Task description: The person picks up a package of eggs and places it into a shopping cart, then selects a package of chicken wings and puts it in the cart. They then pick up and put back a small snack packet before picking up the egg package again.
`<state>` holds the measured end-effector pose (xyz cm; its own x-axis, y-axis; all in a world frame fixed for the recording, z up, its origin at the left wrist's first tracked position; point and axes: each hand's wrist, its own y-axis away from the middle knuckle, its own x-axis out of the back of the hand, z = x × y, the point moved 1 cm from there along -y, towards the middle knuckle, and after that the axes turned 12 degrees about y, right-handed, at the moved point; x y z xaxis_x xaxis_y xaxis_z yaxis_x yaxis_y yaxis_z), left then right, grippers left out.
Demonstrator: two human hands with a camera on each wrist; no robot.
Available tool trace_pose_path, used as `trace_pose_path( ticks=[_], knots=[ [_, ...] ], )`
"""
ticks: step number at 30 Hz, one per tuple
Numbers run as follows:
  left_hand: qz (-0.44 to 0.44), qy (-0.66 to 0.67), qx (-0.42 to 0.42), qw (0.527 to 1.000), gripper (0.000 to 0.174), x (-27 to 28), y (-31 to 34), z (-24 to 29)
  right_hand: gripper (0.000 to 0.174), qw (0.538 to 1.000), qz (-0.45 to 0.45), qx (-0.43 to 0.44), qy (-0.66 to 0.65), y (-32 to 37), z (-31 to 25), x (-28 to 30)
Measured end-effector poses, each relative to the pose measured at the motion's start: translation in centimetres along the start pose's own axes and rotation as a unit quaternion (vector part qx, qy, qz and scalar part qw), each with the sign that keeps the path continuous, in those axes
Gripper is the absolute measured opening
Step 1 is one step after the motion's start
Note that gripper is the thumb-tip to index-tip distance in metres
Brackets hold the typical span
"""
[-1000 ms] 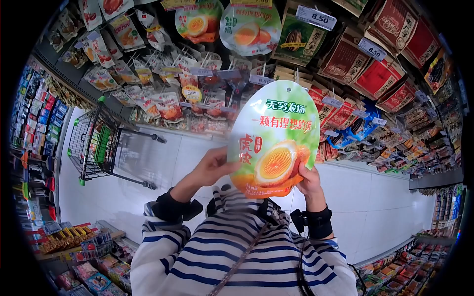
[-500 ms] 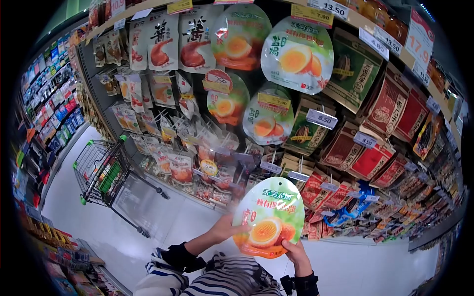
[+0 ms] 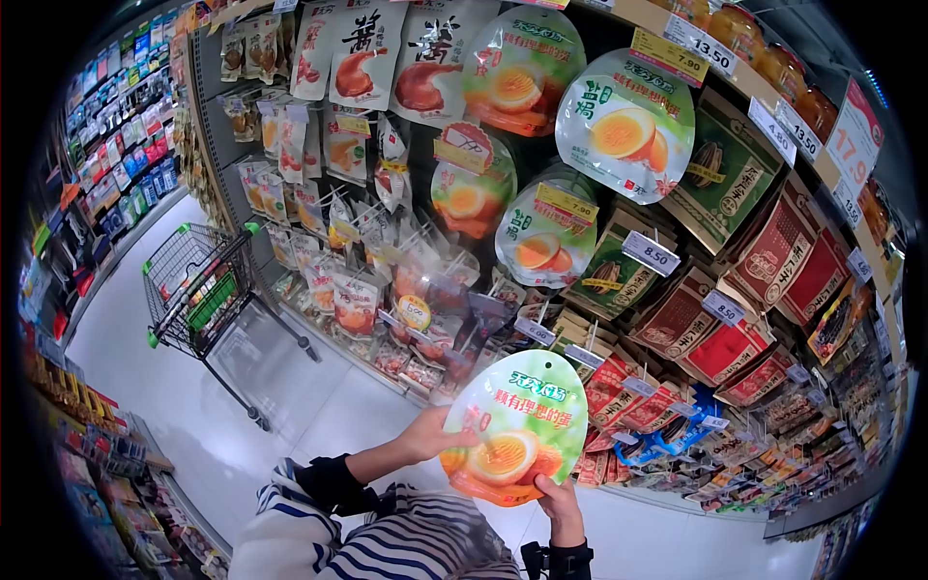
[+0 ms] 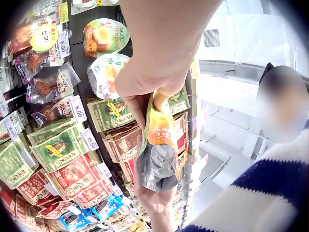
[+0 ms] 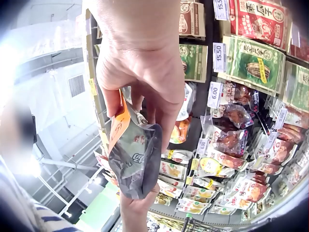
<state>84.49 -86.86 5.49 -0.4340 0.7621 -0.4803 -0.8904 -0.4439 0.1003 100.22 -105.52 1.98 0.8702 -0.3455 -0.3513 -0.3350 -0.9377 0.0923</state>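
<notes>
An egg-shaped snack pouch (image 3: 517, 416), green and white with an orange base and a picture of a cut egg, is held upright before the body, its printed front towards the head camera. My left hand (image 3: 425, 435) grips its left edge, thumb over the front. At the lower right edge, my right hand (image 3: 561, 503) pinches it with the thumb in front and the fingers hidden behind. The left wrist view looks onto the pouch's grey folded bottom (image 4: 159, 166) between both hands. In the right wrist view, fingers (image 5: 164, 121) spread along its back.
Similar egg pouches (image 3: 628, 126) hang on the rack ahead, beside white meat packs (image 3: 367, 53). Green (image 3: 720, 159) and red seed bags (image 3: 710, 343) hang to the right under price tags. A shopping cart (image 3: 198, 290) stands on the floor at left.
The head view has tilted up and turned slightly, so more of the upper rack shows. The pouch now appears lower and smaller in view, with both hands still holding it.
</notes>
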Motion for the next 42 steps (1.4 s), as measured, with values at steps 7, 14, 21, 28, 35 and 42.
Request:
trace_pose_path(
  ticks=[7,14,21,28,35,42],
  knots=[
    [-0.051,-0.047,0.003,0.998,0.036,-0.9,0.1,0.7,0.058,0.999,0.012,0.006,-0.042,0.1,0.4,1.0],
    [-0.113,-0.096,0.034,0.988,0.045,-2.1,0.0,0.3,0.056,0.998,0.001,0.011,-0.057,0.5,0.1,1.6],
    [-0.135,-0.033,0.057,0.989,0.047,-3.5,-0.4,0.2,0.063,0.999,-0.009,0.014,-0.037,0.5,0.0,2.4],
    [-0.102,-0.047,0.051,0.992,0.042,-4.2,-0.8,-1.2,0.064,0.999,0.02,0.007,-0.035,0.9,0.0,3.1],
    [-0.058,-0.091,0.042,0.993,0.044,-5.3,-0.7,-2.1,0.062,1.0,0.015,0.015,-0.011,0.9,-0.6,4.1],
    [0.0,-0.078,0.023,0.997,0.047,-6.4,0.6,-4.1,0.065,0.999,-0.013,0.036,0.022,1.0,-1.1,4.8]
  ],
)
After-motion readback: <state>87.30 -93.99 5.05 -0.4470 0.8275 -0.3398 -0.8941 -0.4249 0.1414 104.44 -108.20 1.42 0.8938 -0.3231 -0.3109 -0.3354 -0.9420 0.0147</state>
